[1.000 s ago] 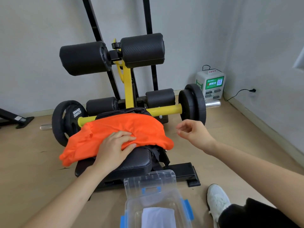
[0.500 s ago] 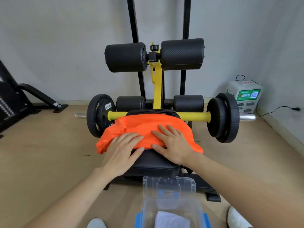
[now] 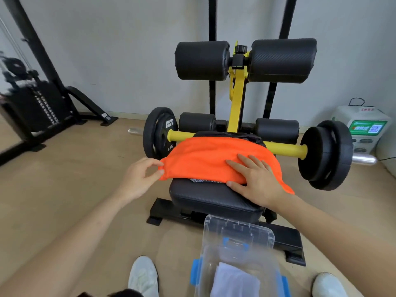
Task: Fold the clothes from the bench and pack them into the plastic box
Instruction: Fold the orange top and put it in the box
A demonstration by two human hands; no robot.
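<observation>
Head view: the orange cloth [image 3: 214, 159] lies draped over the far end of the desk [image 3: 210, 198], under and between the two hands. The left hand [image 3: 139, 179] pinches the cloth's left edge between thumb and curled fingers, just off the desk's left side. The right hand [image 3: 255, 185] lies flat on the cloth's right part, fingers straight and spread, pressing it down, with the thumb at the cloth's near hem where it meets the black pad. A dark garment [image 3: 246, 136] shows beyond the right hand under the orange cloth's far edge, and a small patterned bit [image 3: 196, 180] peeks out below the near hem between the hands. Nearer than both hands, on the floor, stands the clear box [image 3: 214, 232] with blue latches, and a folded white cloth [image 3: 233, 281] lies inside it. Two white shoes [image 3: 142, 275] sit on the floor either side of the box. Beyond the hands a yellow bar [image 3: 285, 147] carries black weight plates [image 3: 325, 155] at each end, with black foam rollers [image 3: 201, 61] above. Far right of the right hand, a white and green machine [image 3: 362, 125] stands by the wall.
</observation>
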